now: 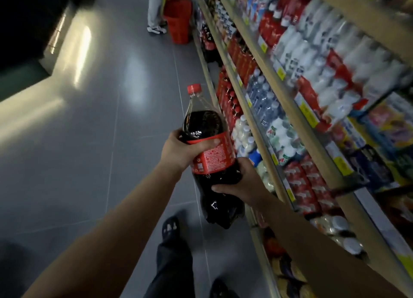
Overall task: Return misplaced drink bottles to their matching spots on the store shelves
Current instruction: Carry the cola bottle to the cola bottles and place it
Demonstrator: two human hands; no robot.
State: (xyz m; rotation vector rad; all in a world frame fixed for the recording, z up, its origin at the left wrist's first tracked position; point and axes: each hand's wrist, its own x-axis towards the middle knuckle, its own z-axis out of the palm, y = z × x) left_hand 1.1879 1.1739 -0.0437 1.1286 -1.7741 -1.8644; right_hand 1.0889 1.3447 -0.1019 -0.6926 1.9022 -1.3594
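Note:
A large cola bottle (pixel 207 141) with a red cap and red label hangs over the aisle floor, tilted with its cap away from me. My left hand (pixel 181 150) grips it at the upper edge of the label. My right hand (pixel 243 181) wraps the dark lower body from the shelf side. Store shelves (pixel 268 109) run along the right, packed with drinks. More big cola bottles (pixel 209 45) stand on the lowest level farther down the aisle, and smaller red-capped bottles (pixel 230 100) stand closer.
A person stands at the far end of the aisle beside stacked red baskets (pixel 178 20). Grey tiled floor (pixel 89 141) stretches to the left, with a dark counter at the top left. My own legs and dark shoes (pixel 171 228) are below the bottle.

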